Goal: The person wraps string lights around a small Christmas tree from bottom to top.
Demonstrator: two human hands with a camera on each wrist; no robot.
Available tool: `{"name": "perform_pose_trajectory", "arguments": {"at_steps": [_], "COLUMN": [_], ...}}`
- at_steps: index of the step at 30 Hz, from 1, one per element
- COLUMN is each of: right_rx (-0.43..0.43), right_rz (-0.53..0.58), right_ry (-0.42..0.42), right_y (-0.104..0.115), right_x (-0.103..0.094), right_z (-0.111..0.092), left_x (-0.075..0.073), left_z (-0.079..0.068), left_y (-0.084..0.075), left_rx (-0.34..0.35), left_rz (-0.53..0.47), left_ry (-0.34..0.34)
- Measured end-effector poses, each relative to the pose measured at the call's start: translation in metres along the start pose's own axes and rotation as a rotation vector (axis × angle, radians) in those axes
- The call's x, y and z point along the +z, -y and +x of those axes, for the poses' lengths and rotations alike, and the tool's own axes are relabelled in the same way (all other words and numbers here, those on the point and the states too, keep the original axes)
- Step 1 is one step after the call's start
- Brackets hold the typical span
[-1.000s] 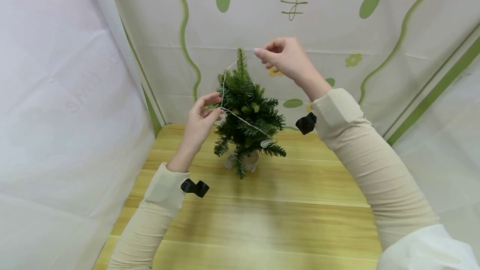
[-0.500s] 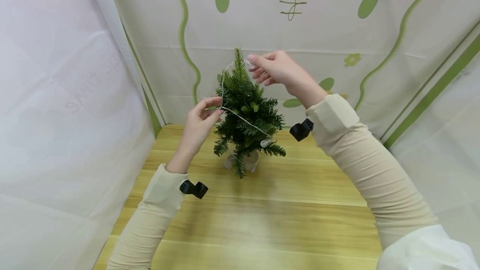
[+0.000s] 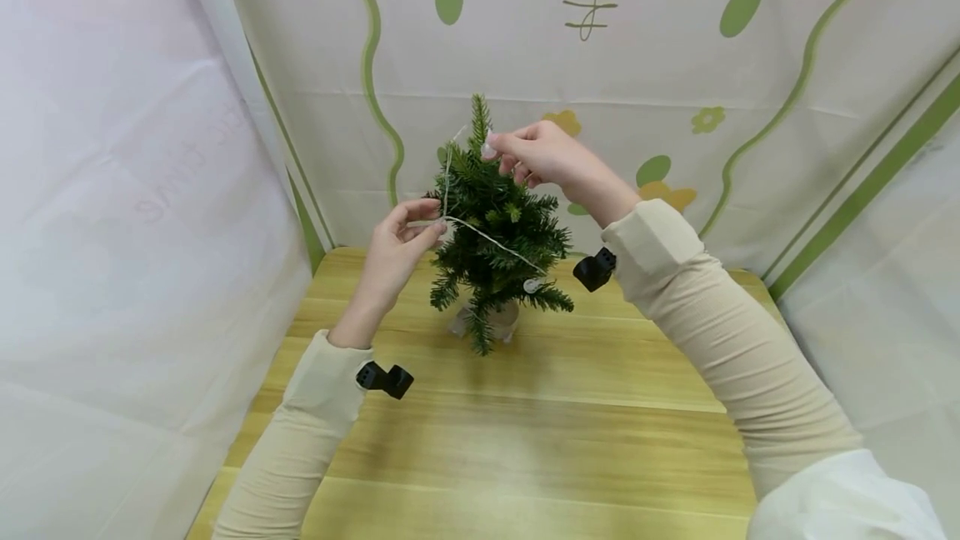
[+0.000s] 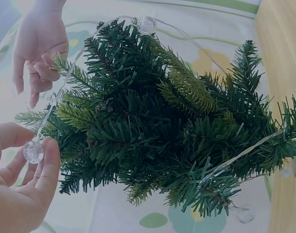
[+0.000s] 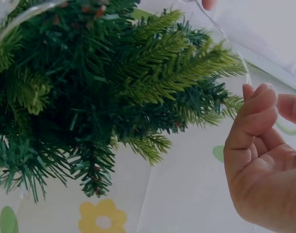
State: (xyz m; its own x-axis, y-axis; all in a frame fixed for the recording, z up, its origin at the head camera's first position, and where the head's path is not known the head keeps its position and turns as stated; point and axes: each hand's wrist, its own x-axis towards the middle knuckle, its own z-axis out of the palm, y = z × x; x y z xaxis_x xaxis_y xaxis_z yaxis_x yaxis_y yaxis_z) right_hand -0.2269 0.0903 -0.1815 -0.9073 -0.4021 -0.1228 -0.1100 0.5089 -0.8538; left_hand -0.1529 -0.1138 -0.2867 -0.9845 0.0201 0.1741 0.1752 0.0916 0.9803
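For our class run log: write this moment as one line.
left hand: pinches thin clear light string | right hand: pinches string near top | small green artificial tree: upright on yellow wooden table

Staged recording booth, not lived-in room. Pale wooden worktop (image 3: 525, 440) boxed in by hanging sheets. Back sheet (image 3: 637, 65) behind worktop: white, printed with green wavy stems, flowers, leaf blobs, handwritten lettering near top. Plain translucent white sheet (image 3: 112, 232) left of worktop, another right of it. Small artificial fir tree (image 3: 495, 223) at far end of worktop. Black cameras (image 3: 386, 379) strapped at sleeved wrists above worktop.
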Motion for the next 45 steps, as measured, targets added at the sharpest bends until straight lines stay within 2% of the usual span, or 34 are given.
{"name": "perform_pose_trajectory", "arguments": {"at_steps": [16,35,45], "right_rx": [-0.015,-0.024,-0.020], "right_rz": [-0.011,0.016,0.029], "right_ry": [-0.052,-0.186,-0.204], "right_y": [-0.005,-0.010,-0.014], "right_x": [0.003,0.009,0.010], "right_z": [0.002,0.005,0.005], "left_x": [-0.002,-0.001,-0.003], "left_z": [-0.002,-0.001,-0.002], "left_y": [0.002,0.005,0.007], "left_rx": [-0.045,-0.106,-0.110], "left_rz": [0.042,0.050,0.054], "left_ry": [0.033,0.036,0.055]}}
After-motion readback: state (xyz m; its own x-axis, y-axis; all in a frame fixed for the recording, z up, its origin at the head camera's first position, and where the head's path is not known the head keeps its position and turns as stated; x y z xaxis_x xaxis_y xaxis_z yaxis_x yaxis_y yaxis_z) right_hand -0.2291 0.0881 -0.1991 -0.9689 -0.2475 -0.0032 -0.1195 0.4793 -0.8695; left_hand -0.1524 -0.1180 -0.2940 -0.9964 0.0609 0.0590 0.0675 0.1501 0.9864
